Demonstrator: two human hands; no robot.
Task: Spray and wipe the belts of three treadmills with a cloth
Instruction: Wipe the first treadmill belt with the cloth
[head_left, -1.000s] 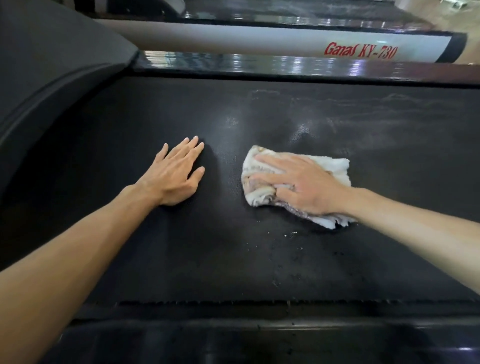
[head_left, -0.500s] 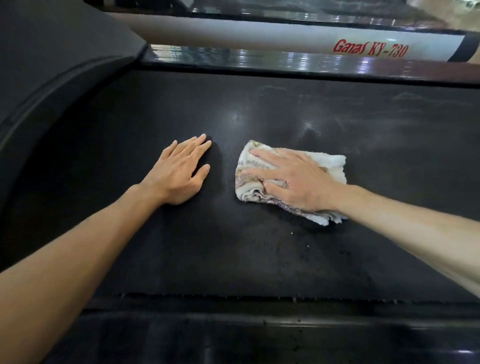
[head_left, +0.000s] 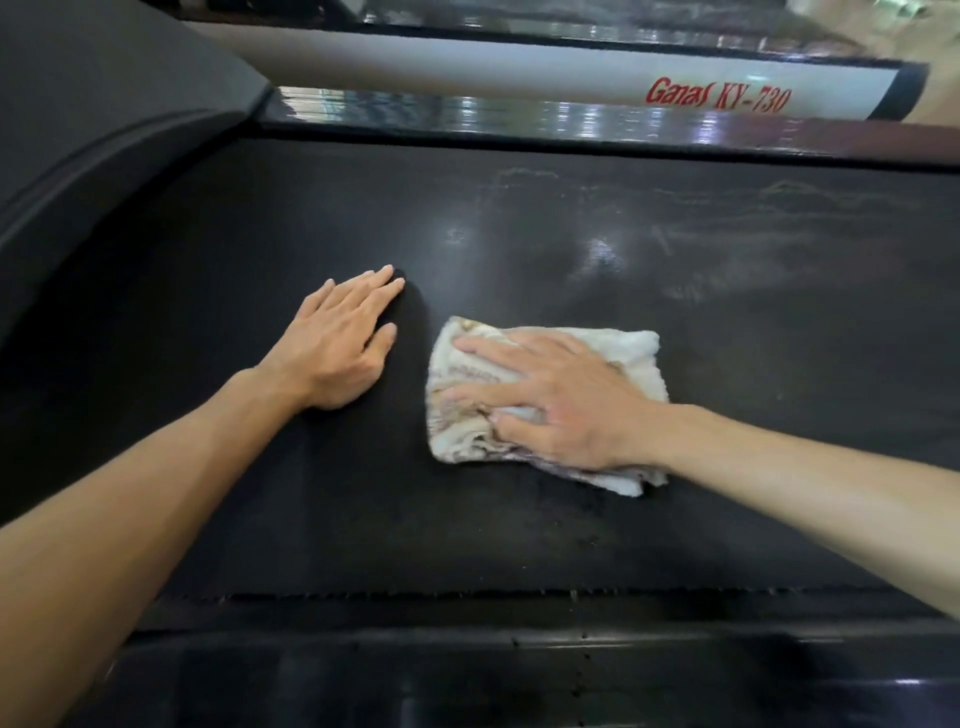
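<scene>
- My right hand (head_left: 558, 402) lies flat on the cloth (head_left: 545, 400), fingers spread and nearly straight, pressing it onto the belt (head_left: 519, 530); the thumb tucks slightly against a fold.
- My left hand (head_left: 340, 343) rests open, palm down, fingers together, on bare belt just beside the cloth, holding nothing.
- Risk, I judge: with only flat pressure the folded cloth could bunch or slip out from under my palm and skip a strip.
- Leaning on the left hand, the belt might shift under it.
- Pale streaks (head_left: 727, 249) farther out look unwiped; I could miss them.
- The side rail (head_left: 519, 117) runs beyond.
</scene>
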